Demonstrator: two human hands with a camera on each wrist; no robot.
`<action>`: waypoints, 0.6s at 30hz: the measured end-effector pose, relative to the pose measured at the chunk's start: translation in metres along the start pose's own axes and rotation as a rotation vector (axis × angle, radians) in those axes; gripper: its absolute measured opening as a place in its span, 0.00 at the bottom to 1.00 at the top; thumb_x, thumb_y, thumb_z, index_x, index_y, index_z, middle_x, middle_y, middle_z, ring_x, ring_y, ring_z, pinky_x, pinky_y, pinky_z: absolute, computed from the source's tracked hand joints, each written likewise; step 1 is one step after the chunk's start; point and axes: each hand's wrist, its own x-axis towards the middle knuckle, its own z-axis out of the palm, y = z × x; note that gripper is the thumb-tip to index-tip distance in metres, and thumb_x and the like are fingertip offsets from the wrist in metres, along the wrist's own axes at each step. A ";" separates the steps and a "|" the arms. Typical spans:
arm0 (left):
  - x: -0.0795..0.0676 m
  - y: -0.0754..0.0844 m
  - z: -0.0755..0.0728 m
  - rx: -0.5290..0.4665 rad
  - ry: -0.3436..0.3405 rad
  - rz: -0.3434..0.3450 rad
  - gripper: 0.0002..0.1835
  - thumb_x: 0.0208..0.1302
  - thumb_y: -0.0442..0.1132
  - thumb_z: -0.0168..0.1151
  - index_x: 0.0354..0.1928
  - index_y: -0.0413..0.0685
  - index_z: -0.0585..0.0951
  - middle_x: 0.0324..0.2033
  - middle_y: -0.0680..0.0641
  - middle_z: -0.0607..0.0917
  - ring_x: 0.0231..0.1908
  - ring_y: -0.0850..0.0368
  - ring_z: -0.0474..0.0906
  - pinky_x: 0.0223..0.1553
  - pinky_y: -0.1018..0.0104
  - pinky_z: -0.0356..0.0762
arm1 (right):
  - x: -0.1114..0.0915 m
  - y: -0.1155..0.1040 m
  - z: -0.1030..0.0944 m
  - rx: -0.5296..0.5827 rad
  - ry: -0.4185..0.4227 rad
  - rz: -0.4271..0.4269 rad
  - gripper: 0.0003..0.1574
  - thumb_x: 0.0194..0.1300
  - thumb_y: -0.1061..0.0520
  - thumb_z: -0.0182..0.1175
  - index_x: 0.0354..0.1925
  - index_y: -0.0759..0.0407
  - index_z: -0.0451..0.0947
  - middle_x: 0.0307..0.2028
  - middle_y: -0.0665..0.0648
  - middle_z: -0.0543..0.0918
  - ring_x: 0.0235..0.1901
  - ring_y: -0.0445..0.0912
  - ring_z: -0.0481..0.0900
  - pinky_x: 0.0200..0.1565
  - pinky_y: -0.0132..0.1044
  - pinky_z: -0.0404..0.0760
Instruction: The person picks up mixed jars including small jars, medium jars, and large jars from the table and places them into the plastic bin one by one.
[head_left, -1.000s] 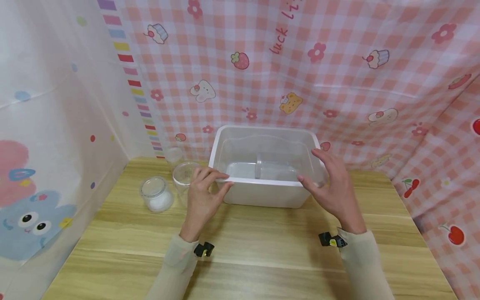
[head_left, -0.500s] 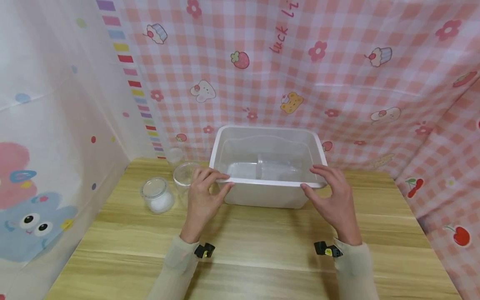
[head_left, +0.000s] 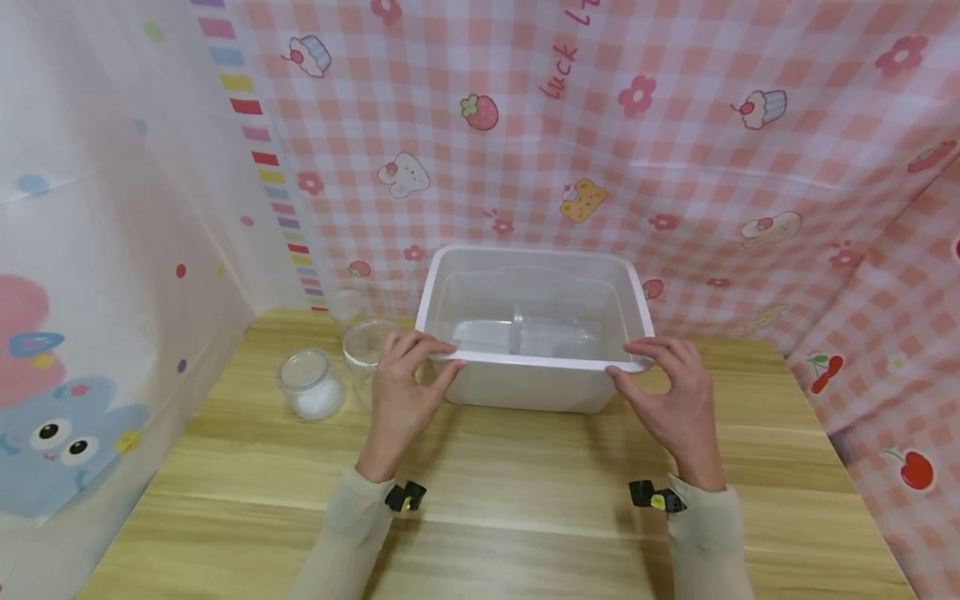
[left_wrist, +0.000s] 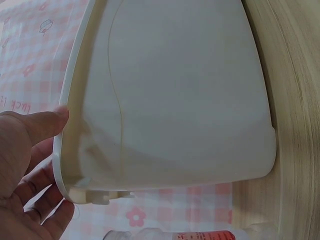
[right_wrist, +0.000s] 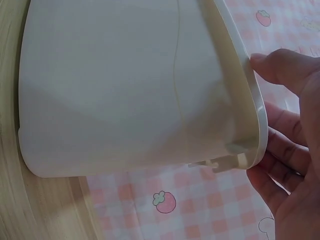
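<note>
"luck" on pink checked cloth (head_left: 517, 175)

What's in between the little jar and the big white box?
In the head view, a clear container stands between the little jar and the white box. The left hand, pinching the box's rim, partly covers it.

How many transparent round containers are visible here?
4: a squat jar, white below, leftmost; a second, partly behind the left hand; a faint third behind; a fourth lying inside the white rectangular plastic bin. Others may be hidden.
</note>
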 end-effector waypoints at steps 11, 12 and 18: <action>-0.001 0.000 -0.001 -0.006 0.007 -0.007 0.11 0.50 0.37 0.82 0.35 0.47 0.89 0.34 0.48 0.86 0.40 0.50 0.74 0.42 0.60 0.73 | -0.001 -0.001 0.000 -0.007 -0.026 -0.003 0.16 0.49 0.61 0.82 0.37 0.58 0.88 0.40 0.55 0.88 0.47 0.45 0.76 0.53 0.21 0.67; -0.001 0.000 -0.001 -0.008 0.004 -0.010 0.11 0.50 0.37 0.82 0.35 0.47 0.89 0.34 0.48 0.86 0.40 0.51 0.74 0.42 0.60 0.72 | -0.001 -0.001 0.000 -0.005 -0.027 -0.004 0.15 0.49 0.61 0.81 0.37 0.58 0.88 0.40 0.54 0.88 0.47 0.45 0.76 0.52 0.21 0.67; 0.000 0.001 0.000 -0.017 0.002 -0.010 0.12 0.50 0.38 0.83 0.36 0.47 0.89 0.35 0.48 0.86 0.40 0.50 0.74 0.43 0.61 0.71 | -0.001 -0.001 -0.001 -0.005 -0.018 -0.007 0.14 0.49 0.62 0.81 0.35 0.57 0.87 0.38 0.54 0.87 0.46 0.44 0.75 0.52 0.21 0.67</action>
